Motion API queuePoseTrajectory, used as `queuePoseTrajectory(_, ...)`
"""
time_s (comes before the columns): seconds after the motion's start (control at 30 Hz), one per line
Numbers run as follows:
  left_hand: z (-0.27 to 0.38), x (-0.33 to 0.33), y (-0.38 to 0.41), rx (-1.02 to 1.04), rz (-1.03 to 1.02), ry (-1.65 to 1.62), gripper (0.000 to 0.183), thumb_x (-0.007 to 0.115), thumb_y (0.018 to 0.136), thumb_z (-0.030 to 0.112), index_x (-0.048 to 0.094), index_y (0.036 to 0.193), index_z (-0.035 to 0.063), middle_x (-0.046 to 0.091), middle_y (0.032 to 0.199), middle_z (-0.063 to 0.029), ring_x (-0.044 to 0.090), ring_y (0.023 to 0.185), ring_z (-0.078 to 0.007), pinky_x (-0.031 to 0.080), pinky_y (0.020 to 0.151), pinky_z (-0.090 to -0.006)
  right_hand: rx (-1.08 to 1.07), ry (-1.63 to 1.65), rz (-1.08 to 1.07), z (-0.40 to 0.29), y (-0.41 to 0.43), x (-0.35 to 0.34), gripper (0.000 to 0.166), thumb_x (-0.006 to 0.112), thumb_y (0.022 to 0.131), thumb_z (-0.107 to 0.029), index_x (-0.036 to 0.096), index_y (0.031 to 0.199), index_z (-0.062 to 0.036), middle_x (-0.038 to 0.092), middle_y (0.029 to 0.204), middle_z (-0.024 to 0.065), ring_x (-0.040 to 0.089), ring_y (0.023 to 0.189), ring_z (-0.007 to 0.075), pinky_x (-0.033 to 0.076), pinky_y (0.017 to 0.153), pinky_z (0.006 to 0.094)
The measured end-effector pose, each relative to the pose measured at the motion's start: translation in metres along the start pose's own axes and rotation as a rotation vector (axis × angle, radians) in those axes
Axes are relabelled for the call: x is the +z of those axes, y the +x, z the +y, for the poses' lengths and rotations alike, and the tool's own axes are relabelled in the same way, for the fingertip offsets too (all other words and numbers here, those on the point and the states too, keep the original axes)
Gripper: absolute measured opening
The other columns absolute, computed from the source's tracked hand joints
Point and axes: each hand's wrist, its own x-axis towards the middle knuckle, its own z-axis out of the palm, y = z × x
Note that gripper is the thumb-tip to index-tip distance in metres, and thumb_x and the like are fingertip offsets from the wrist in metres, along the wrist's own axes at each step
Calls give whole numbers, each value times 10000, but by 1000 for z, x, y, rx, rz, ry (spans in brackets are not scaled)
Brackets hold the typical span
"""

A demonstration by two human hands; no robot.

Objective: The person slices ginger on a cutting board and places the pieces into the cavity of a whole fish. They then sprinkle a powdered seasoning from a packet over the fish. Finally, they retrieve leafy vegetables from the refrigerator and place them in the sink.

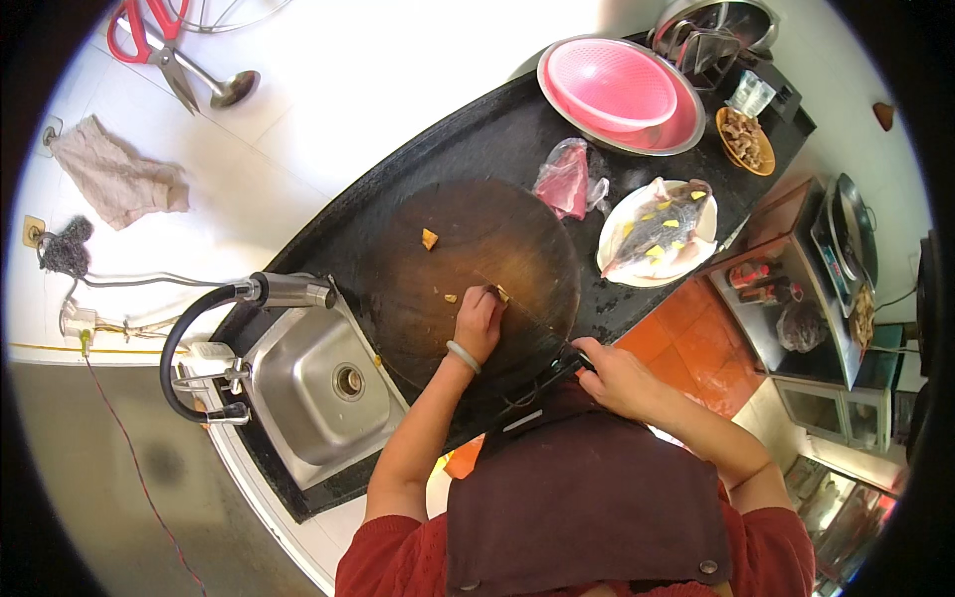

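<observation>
My left hand [480, 321], with a pale bangle at its wrist, presses its bent fingertips on a small yellowish piece, perhaps ginger [502, 294], on the round wooden chopping board [418, 298]. A dark-handled knife is gripped in my right hand [615, 377] at the board's near right edge; its thin blade [531, 316] reaches towards the left fingertips. A larger ginger-like chunk [430, 239] and a small bit [451, 298] lie elsewhere on the board. Right of it, an oval white plate [606, 237] bears a whole fish [656, 227] with yellow slices on top.
Raw meat in a plastic bag [565, 179] lies behind the board. Beyond are a pink colander [612, 86] in a metal basin [690, 138] and an orange bowl of brown pieces [746, 142]. A steel sink [321, 403] with a faucet [291, 290] is at left.
</observation>
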Motion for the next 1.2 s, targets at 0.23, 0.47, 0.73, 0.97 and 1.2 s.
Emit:
queuePoseTrajectory(0.23,-3,0,-3,-19,-5,-45,115,627,734,-22,527,789,-22,554,886,-182,526,849,-369,449,732,-390,50,-30,-55,-5,1,1,372,486,812,-126,386,1139,22,579,872,293,555,859,456,442,759,502)
queuePoseTrajectory(0.47,-2,2,-1,-20,13,1,100,617,722,-29,528,767,-16,553,870,-181,530,849,-363,449,725,-387,105,-73,-35,11,19,30,310,484,823,-131,384,1061,39,577,808,301,558,801,472,438,703,527)
queuePoseTrajectory(0.73,-2,-1,-2,-25,32,-15,124,624,720,-21,502,730,-4,532,823,-188,520,808,-370,445,685,-398,60,-54,-28,-5,5,11,308,498,819,-132,383,1043,44,571,777,319,556,790,480,434,693,534)
queuePoseTrajectory(0.97,-8,2,-8,-65,-25,16,108,613,733,-3,508,756,-1,552,861,-173,535,827,-361,457,708,-400,39,-74,11,6,23,25,287,506,816,-129,385,1010,46,573,775,316,557,798,483,438,690,529)
queuePoseTrajectory(1.2,-8,1,-6,-31,20,-23,102,618,722,-14,519,737,1,550,841,-163,536,822,-354,457,702,-398,27,-42,0,-3,16,15,279,502,813,-123,395,998,56,576,779,313,558,804,478,436,698,529)
